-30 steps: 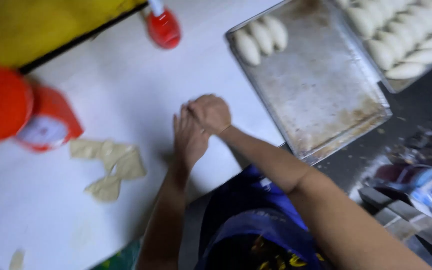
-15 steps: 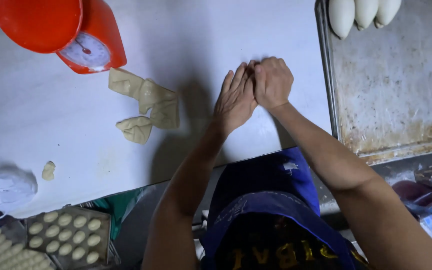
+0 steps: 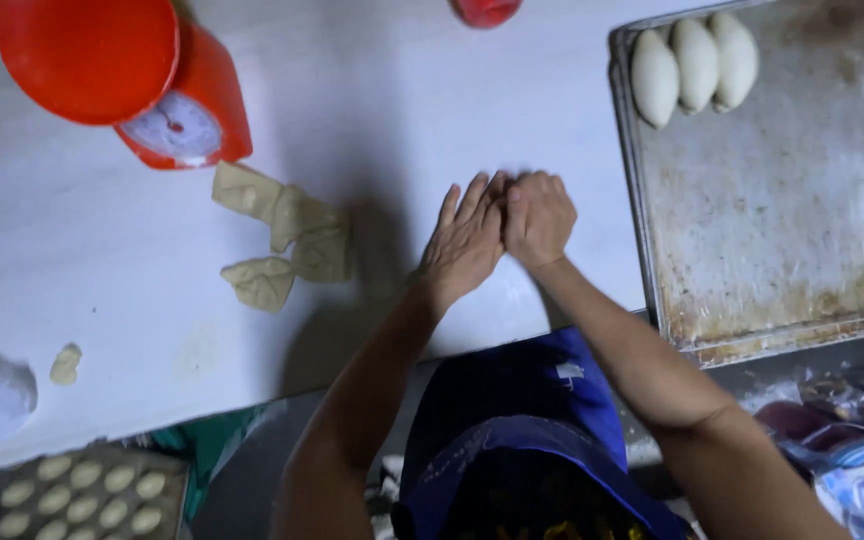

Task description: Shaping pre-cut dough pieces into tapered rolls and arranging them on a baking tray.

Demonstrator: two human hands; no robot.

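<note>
My left hand [image 3: 467, 240] lies flat on the white table [image 3: 402, 110], fingers straight and close together. My right hand [image 3: 539, 218] is curled into a fist and pressed against the left hand's fingers. Whatever may lie beneath or between them is hidden. Flat scraps of beige dough [image 3: 292, 235] lie on the table a little to the left of my hands. Right of my hands stands a worn metal baking tray [image 3: 782, 250] with three oval dough rolls [image 3: 694, 60] in its far left corner.
An orange kitchen scale [image 3: 182, 120] with an orange bowl [image 3: 87, 55] stands at the far left. A small dough bit [image 3: 65, 363] lies near the table's front edge. Below the table at the left is a tray of several small dough pieces [image 3: 92, 495].
My hands stay pressed together at the same spot near the table's front edge. The view has shifted, so the scale, the scraps and the tray sit differently in frame.
</note>
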